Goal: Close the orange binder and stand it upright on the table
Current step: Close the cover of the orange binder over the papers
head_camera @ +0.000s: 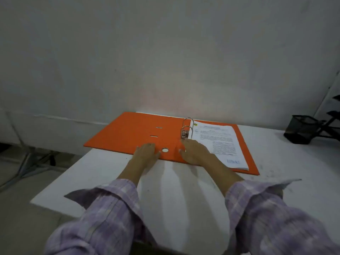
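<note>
The orange binder lies open and flat on the white table, its left cover reaching past the table's left edge. Metal rings stand up at its middle, and a stack of printed paper rests on the right cover. My left hand lies flat on the near edge of the left cover, beside the round spine hole. My right hand rests flat over the spine's near edge and the corner of the paper. Neither hand grips anything.
A black mesh pen holder lies tipped at the table's far right, next to a dark rack. A pale wall rises right behind the binder. Metal stand legs sit on the floor to the left.
</note>
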